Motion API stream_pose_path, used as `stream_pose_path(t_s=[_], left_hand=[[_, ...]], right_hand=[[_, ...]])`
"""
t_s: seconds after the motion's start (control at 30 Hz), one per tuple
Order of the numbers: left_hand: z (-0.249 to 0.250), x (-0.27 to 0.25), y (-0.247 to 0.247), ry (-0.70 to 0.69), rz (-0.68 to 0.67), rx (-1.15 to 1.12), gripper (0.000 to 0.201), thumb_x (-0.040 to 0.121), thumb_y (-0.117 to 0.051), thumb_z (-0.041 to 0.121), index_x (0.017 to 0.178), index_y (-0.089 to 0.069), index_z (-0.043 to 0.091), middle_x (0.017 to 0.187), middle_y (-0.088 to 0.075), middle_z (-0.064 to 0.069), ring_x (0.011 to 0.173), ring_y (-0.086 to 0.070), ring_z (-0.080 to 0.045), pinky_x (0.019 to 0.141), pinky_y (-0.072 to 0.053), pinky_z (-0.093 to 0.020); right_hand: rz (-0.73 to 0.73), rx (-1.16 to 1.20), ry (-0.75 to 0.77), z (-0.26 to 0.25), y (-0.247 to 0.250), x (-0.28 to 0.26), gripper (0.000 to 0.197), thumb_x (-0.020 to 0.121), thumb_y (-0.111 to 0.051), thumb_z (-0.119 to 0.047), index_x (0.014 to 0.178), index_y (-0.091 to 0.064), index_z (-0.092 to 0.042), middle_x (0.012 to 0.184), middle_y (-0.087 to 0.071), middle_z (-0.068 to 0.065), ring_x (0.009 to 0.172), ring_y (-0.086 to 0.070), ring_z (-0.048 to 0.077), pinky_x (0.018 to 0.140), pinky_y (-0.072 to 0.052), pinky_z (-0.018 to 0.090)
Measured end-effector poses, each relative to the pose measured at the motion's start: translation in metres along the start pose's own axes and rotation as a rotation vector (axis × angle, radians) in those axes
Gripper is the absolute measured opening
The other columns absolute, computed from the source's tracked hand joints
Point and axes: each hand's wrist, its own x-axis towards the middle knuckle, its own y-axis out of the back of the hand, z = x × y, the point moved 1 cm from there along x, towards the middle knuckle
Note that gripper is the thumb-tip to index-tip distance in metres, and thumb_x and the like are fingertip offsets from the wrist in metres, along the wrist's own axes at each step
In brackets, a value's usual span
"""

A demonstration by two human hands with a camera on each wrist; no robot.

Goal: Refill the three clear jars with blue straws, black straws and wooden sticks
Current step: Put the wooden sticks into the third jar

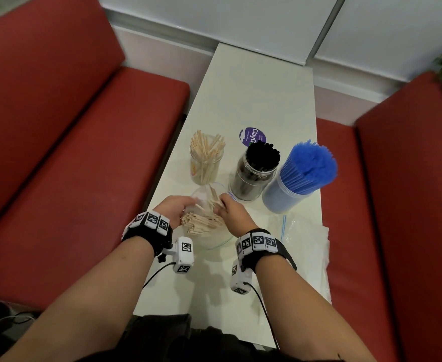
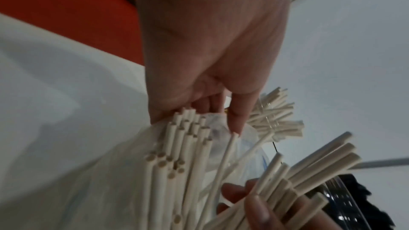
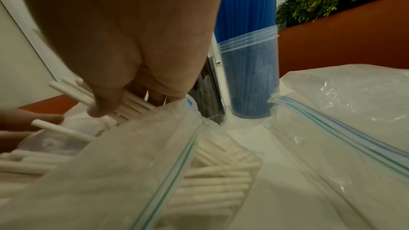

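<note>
Pinching a loose fan of pale wooden sticks (image 1: pixel 216 203) in your right hand (image 1: pixel 231 211) over the clear zip bag (image 1: pixel 214 239) on the desk (image 1: pixel 253 95), left hand (image 1: pixel 174 209) clasping the bag's mouth, you handle light, stiff, slippery rods; clench mid-length.

3 jars (image 1: pixel 251 171) block ahead; far table (image 1: pixel 261 82) open.
</note>
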Motion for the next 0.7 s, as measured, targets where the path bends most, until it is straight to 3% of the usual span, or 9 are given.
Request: stream_pose_path(t_s=[0.07, 0.13, 0.2, 0.3, 0.43, 0.57, 0.6, 0.7], left_hand=[[0.001, 0.0, 0.0, -0.009, 0.015, 0.011, 0.019, 0.095, -0.062, 0.011, 0.109, -0.068, -0.001, 0.082, -0.063, -0.013, 0.064, -0.06, -0.021, 0.061, -0.05, -0.029], [0.004, 0.0, -0.001, -0.038, -0.004, -0.015, 0.016, 0.097, -0.061, 0.013, 0.106, -0.069, 0.002, 0.082, -0.068, -0.01, 0.065, -0.063, -0.018, 0.063, -0.051, -0.028], [0.005, 0.0, -0.002, -0.043, 0.009, -0.029, 0.013, 0.097, -0.061, 0.014, 0.101, -0.069, 0.004, 0.084, -0.068, -0.01, 0.067, -0.062, -0.018, 0.065, -0.051, -0.029], [0.001, -0.001, 0.002, -0.009, 0.054, -0.042, 0.012, 0.098, -0.06, 0.01, 0.096, -0.067, 0.002, 0.087, -0.065, -0.012, 0.067, -0.057, -0.02, 0.065, -0.049, -0.031], [-0.001, -0.006, 0.0, -0.046, -0.08, -0.073, 0.019, 0.1, -0.056, 0.015, 0.106, -0.069, 0.002, 0.093, -0.073, -0.011, 0.075, -0.069, -0.02, 0.07, -0.053, -0.032], [-0.004, -0.003, 0.003, 0.023, 0.083, -0.064, 0.01, 0.099, -0.057, 0.01, 0.094, -0.063, 0.004, 0.085, -0.059, -0.011, 0.067, -0.053, -0.02, 0.065, -0.045, -0.033], [-0.003, -0.004, 0.003, 0.043, 0.062, -0.049, 0.011, 0.099, -0.057, 0.01, 0.094, -0.063, 0.003, 0.086, -0.061, -0.011, 0.068, -0.055, -0.021, 0.067, -0.048, -0.034], [0.001, -0.008, 0.002, 0.041, -0.122, -0.046, 0.019, 0.101, -0.054, 0.015, 0.108, -0.067, 0.002, 0.098, -0.072, -0.012, 0.087, -0.067, -0.024, 0.088, -0.053, -0.039]], right_hand=[[0.04, 0.076, -0.015, 0.0, 0.001, -0.001, 0.014, 0.097, -0.063, -0.01, 0.102, -0.05, -0.012, 0.094, -0.059, 0.004, 0.081, -0.053, 0.017, 0.069, -0.041, 0.013], [0.052, 0.113, -0.023, -0.001, 0.003, 0.0, 0.015, 0.094, -0.067, -0.007, 0.103, -0.056, -0.007, 0.092, -0.063, 0.008, 0.085, -0.056, 0.025, 0.075, -0.045, 0.028], [0.031, 0.088, -0.025, 0.0, 0.004, 0.001, 0.011, 0.093, -0.067, -0.008, 0.098, -0.06, -0.002, 0.089, -0.063, 0.008, 0.084, -0.055, 0.026, 0.073, -0.044, 0.03], [0.011, 0.136, -0.047, 0.0, 0.001, 0.0, 0.01, 0.097, -0.06, -0.006, 0.104, -0.062, 0.0, 0.103, -0.067, 0.007, 0.095, -0.06, 0.023, 0.087, -0.048, 0.035], [0.08, 0.16, -0.009, 0.001, 0.0, -0.002, 0.006, 0.1, -0.055, -0.009, 0.099, -0.053, -0.014, 0.09, -0.059, -0.004, 0.083, -0.057, 0.012, 0.077, -0.045, 0.031], [0.109, 0.246, 0.02, -0.001, -0.001, -0.006, 0.007, 0.101, -0.053, -0.013, 0.098, -0.053, -0.019, 0.078, -0.055, -0.004, 0.071, -0.051, 0.011, 0.066, -0.042, 0.026], [0.115, 0.265, 0.038, -0.002, -0.002, -0.006, 0.008, 0.101, -0.054, -0.014, 0.096, -0.054, -0.02, 0.076, -0.053, -0.006, 0.069, -0.049, 0.01, 0.066, -0.042, 0.026], [0.164, 0.302, 0.087, -0.011, 0.0, 0.001, 0.01, 0.098, -0.062, -0.021, 0.09, -0.055, -0.022, 0.07, -0.052, -0.012, 0.065, -0.046, 0.006, 0.068, -0.041, 0.028]])
